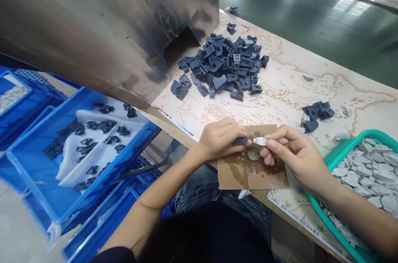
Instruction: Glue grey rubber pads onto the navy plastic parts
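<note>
My left hand (220, 140) pinches a small dark slate-blue plastic part (240, 142) between thumb and fingers. My right hand (294, 156) holds a small white piece (260, 141) by its end, and the two pieces nearly touch. Just below them, a metal bottle cap (253, 154) lies on a stained cardboard sheet (251, 176). A large heap of matching slate-blue parts (222, 66) sits on a printed map mat (289, 88) beyond my hands. A smaller cluster (317, 112) lies nearer my right hand. A teal basket (326, 171) of pale grey pieces (370, 171) sits under my right forearm.
A scorched metal hood (93, 18) with a square opening overhangs the far left of the mat. Blue crates (93, 151) lined with white sheet and holding dark parts stand low on the left. My jeans-covered lap (217, 188) lies below the table edge.
</note>
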Demonstrator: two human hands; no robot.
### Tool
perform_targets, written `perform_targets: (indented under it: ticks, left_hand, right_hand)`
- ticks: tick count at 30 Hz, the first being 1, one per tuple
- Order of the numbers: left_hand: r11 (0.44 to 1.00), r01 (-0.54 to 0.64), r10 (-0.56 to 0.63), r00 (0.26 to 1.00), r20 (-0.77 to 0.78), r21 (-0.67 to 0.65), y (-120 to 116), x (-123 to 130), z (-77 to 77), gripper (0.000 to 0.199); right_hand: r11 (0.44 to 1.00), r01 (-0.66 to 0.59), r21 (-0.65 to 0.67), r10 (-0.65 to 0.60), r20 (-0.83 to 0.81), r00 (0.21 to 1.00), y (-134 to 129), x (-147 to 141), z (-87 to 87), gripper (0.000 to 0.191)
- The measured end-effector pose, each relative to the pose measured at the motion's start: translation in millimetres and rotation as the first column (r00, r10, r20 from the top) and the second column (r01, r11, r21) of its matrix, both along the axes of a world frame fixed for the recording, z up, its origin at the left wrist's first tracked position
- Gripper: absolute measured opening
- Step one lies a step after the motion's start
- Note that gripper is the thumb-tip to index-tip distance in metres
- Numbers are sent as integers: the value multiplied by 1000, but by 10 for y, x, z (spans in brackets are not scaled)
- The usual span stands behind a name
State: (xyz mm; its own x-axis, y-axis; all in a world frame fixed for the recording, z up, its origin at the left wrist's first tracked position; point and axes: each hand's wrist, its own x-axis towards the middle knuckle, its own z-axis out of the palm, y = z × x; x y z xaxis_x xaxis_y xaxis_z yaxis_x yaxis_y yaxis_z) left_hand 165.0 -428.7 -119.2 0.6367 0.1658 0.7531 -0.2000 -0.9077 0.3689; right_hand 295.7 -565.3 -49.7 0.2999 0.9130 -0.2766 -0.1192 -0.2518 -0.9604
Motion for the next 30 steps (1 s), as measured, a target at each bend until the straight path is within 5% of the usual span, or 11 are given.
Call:
perform_targets:
  ticks: [10,30]
  left_hand:
    - [1000,-22,21,984,-178,0,9,-56,-27,14]
    - [988,22,-4,993,-121,152,0,-35,-3,16]
  right_hand:
    - [993,-112,-28,113,48,992,-17,-2,20,38]
    - [982,-187,-32,190,123,974,-41,-23,-29,29]
